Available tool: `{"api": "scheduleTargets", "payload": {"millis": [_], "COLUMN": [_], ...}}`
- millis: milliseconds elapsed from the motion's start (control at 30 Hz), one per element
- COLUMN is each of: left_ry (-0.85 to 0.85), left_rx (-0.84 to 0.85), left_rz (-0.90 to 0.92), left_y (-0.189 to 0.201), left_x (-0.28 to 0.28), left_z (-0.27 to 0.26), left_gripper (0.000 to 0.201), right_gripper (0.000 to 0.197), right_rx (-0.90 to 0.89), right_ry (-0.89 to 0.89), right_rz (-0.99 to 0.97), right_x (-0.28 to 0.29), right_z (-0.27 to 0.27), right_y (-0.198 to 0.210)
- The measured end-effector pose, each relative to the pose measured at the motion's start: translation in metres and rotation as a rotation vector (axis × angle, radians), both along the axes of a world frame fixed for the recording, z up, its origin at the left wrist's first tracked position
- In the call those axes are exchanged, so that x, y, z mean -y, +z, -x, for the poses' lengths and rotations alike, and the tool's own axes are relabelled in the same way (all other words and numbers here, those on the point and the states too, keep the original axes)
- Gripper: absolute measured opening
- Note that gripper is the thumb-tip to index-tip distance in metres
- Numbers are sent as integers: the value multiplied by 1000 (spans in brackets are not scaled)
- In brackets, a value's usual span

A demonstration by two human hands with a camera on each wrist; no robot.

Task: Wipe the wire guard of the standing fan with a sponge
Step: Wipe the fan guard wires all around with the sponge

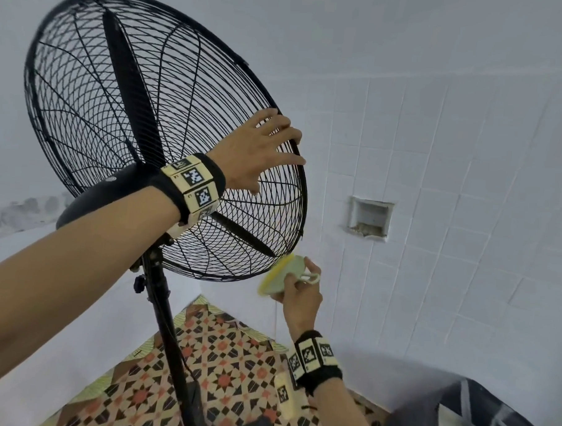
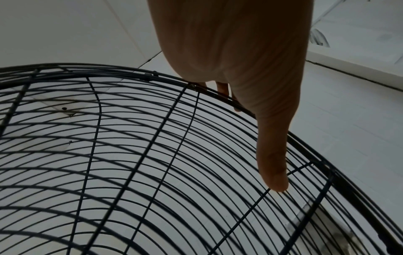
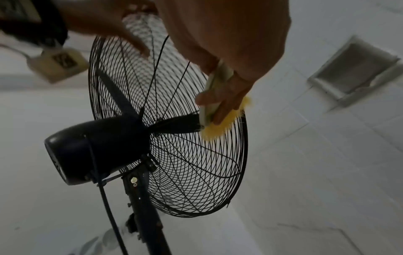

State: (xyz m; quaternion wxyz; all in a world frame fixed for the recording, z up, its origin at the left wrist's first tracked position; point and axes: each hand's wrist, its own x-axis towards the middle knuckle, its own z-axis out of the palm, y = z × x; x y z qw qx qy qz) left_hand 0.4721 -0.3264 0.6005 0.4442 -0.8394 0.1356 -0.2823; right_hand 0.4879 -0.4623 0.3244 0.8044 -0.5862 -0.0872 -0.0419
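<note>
- Holding the round yellow-and-pale-green sponge [image 1: 278, 276], R hand [image 1: 301, 297] pinches it w/ curled fingers; yellow face touches lower right rim of the black round wire guard [image 1: 84, 114].
- L hand [image 1: 256, 153] spread wide, straight fingers resting on guard's right edge, above the sponge.
- Black fan pole [image 1: 168, 336] stands on patterned floor tiles [image 1: 234, 355].

No text or number can be read anywhere. The wrist bands [image 1: 192, 186] carry only black-and-white square codes.
</note>
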Motion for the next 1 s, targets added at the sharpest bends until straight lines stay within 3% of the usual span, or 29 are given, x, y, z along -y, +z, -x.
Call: {"api": "scheduleTargets", "payload": {"millis": [167,300,367,467,600,700,833,900,1000], "left_ry": [-14,-11,-6,-4,-14,-4,29,21,-8], "left_rx": [-2,15,12,2,-1,4,6,1,-4], "left_rz": [-13,7,22,5,-12,-2,27,19,7], "left_y": [-5,-3,-1,-1,-6,-6,1,2,-2], "left_x": [0,-3,-4,-2,-1,1,-3,-3,-1], "left_z": [0,-2,0,-1,-1,-1,2,3,2], "left_gripper": [108,107,106,107,107,107,109,109,109], "right_gripper": [38,30,36,54,53,54,53,52,48], "right_rx": [1,314,375,253,129,210,413,292,104], "right_ry": [-84,-119,-132,-230,-251,-257,-240,-261,-240], "right_rz": [-51,-24,-70,-67,214,274,109,109,258], "right_x": [4,18,22,19,7,11,22,23,14], "right_z": [-5,8,9,3,5,-1,-3,-4,4], "right_y": [32,86,100,82,42,68,102,87,50]}}
